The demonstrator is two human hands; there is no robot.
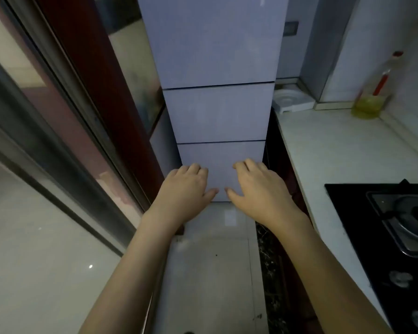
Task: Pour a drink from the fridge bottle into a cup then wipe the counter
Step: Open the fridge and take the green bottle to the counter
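Observation:
A tall pale fridge [215, 112] with three closed doors stands straight ahead. My left hand [186, 189] and my right hand [258, 189] are both stretched out in front of its lowest door, palms down, fingers relaxed and empty. Whether they touch the door I cannot tell. A white counter [336, 145] runs along the right. No cup or drink bottle shows.
A black gas hob [401, 227] is set into the counter at the right. A clear bottle of yellow oil [372, 97] and a white round stand [290, 100] sit at the counter's far end. A glass sliding door [58, 141] lines the left.

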